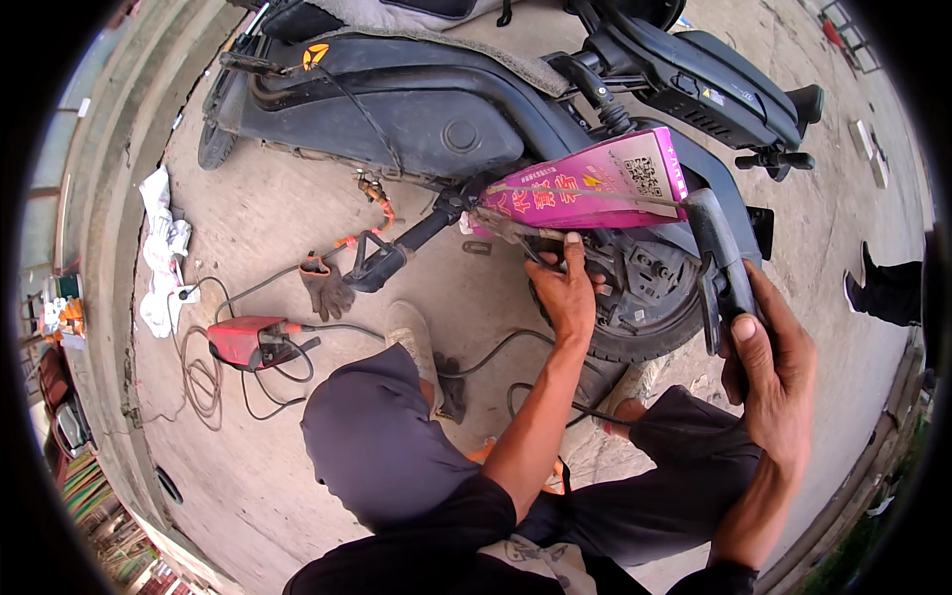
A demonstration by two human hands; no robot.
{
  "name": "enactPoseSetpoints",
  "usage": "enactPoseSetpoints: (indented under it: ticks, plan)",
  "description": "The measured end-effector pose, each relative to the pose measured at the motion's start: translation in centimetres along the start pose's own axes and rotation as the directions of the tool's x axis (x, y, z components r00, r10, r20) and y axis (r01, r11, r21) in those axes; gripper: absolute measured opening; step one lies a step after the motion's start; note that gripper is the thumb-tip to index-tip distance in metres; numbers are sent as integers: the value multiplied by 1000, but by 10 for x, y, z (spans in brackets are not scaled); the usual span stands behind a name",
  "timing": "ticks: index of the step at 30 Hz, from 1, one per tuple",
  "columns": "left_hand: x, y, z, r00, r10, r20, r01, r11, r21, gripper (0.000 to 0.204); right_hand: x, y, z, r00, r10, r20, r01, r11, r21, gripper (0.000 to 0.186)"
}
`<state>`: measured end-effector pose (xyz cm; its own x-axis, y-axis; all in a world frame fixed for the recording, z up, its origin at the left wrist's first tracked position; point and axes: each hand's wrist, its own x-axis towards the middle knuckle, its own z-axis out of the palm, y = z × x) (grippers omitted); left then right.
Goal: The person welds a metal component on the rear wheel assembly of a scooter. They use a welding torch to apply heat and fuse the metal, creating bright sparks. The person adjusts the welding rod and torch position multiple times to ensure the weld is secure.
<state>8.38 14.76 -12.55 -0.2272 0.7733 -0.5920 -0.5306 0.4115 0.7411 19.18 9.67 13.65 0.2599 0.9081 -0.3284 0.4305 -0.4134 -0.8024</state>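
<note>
My right hand [778,367] grips a welding electrode holder [722,248] with a grey head and a black lever. A thin welding rod [605,197] runs from its head leftward across a pink printed cardboard sheet [595,183]. Below the sheet, my left hand [568,297] is closed, thumb and index finger at a metal piece [521,234]; whether they hold that piece I cannot make out. The hand is beside the wheel [645,297] of a black electric scooter [426,114]. The sheet covers part of the scooter above the wheel.
A red welding machine [253,342] sits at left amid looping cables [203,392]. Work gloves [327,288] and a white cloth [164,253] lie on the concrete. Another black scooter [694,79] stands behind. A person's leg [888,290] shows at far right.
</note>
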Motion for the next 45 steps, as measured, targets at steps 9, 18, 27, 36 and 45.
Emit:
enactPoseSetpoints:
  ticks: [9,18,27,36,45]
  plan:
    - [-2,2,-18,999,-13,52,16,998,-68,41,-10,0,-11,999,-37,-12,37,997,74,51]
    - [-21,18,-50,988,44,150,-46,999,10,38,-25,-2,-17,994,-104,-20,106,981,161,47]
    - [-57,1,-111,978,101,185,-162,922,353,40,-45,4,-26,983,-182,-22,181,949,258,45]
    - [-31,-68,-207,993,-56,101,-66,444,893,48,-70,14,-32,971,-238,13,218,908,357,36]
    - [-30,-77,-236,964,-264,-6,241,869,431,28,-87,96,-134,723,-507,-469,689,491,532,42]
